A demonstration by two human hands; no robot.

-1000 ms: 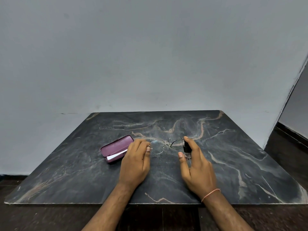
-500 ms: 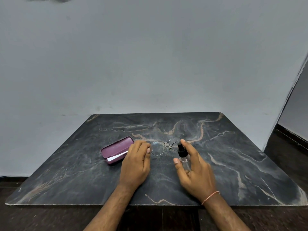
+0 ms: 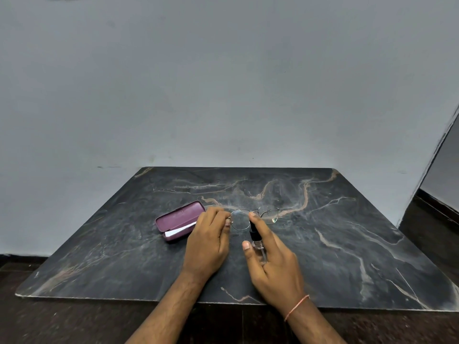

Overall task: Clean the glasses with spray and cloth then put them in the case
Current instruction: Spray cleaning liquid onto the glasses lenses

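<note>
Thin metal-framed glasses (image 3: pixel 253 217) lie on the dark marble slab (image 3: pixel 347 232). My left hand (image 3: pixel 210 242) pinches the frame's left end. My right hand (image 3: pixel 270 259) grips a small clear spray bottle (image 3: pixel 255 238) with a black nozzle; its forefinger lies on top of the nozzle, which points at the left lens. A maroon glasses case (image 3: pixel 178 220) lies open to the left of my left hand, with a white cloth (image 3: pixel 180 230) showing at its mouth.
The slab lies on a dark floor (image 3: pixel 74 324) against a grey wall (image 3: pixel 223 95). A dark doorway edge (image 3: pixel 437 194) stands at the far right. Bare slab stretches to the right of the glasses and toward the back.
My right hand has carried the spray bottle leftward, from the right lens to in front of the left lens. My left hand keeps its hold on the frame's end.
</note>
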